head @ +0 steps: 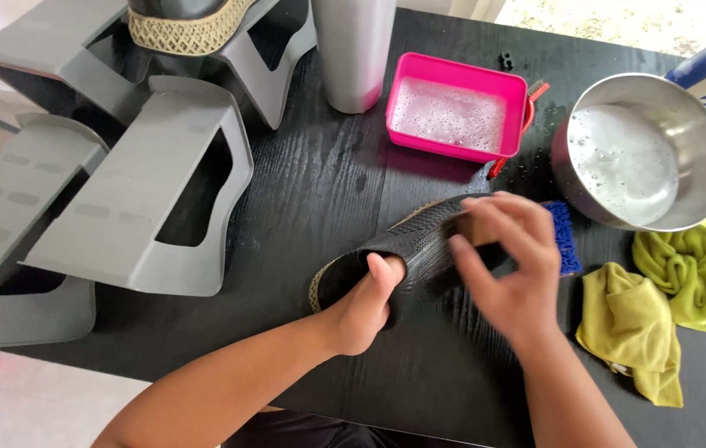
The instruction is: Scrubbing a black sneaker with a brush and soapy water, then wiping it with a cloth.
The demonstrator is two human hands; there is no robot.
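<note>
A black knit shoe (419, 245) with a woven tan sole edge lies on the black table (320, 174), toe pointing right. My left hand (365, 307) is tucked into the shoe's opening and grips it at the heel. My right hand (506, 270) hovers over the toe part, fingers curled and blurred, touching the upper. Whether it holds something small I cannot tell. A blue brush (567, 236) peeks out just behind my right hand.
A pink tub (456, 112) of soapy water and a steel bowl (643, 153) of suds stand at the back. Yellow-green cloths (668, 303) lie at the right. Grey shoe racks (145, 187) fill the left, one holding another shoe (187, 25). A metal cylinder (353, 54) stands behind.
</note>
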